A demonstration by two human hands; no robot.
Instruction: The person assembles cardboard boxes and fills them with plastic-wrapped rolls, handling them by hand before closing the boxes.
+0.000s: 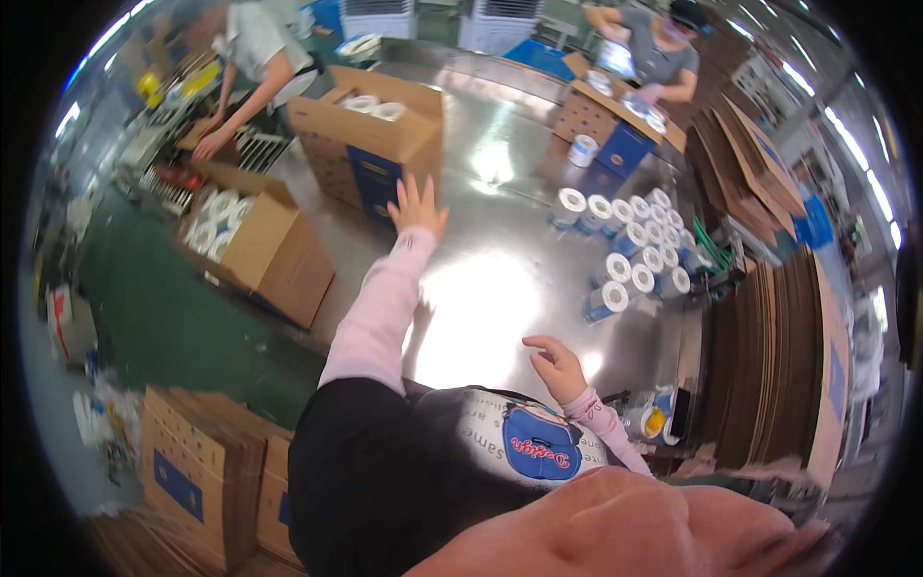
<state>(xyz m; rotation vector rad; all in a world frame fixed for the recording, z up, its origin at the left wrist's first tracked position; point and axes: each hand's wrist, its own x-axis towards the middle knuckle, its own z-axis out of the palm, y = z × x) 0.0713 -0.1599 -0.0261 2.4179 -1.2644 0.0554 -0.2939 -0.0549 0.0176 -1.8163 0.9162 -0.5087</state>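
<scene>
My left hand [419,208] is stretched forward with its fingers spread, at the near corner of an upright cardboard box [332,159] with a blue panel. Whether the fingertips press on the box or only overlap it I cannot tell. White rolls [375,108] show inside that box, between its raised flaps. Close to my body, my right hand [560,370] hovers above the shiny metal table [481,317], fingers loosely bent and apart, holding nothing. Several white rolls in blue-and-white wrap [630,236] stand grouped on the table beyond and to the right of it.
Another open box of rolls [260,240] sits at the table's left edge. One co-worker [264,58] reaches toward a roller conveyor [260,149]; another [659,58] works over an open box [606,125]. Flattened cartons [769,356] stand stacked at right, more cartons [192,481] at lower left.
</scene>
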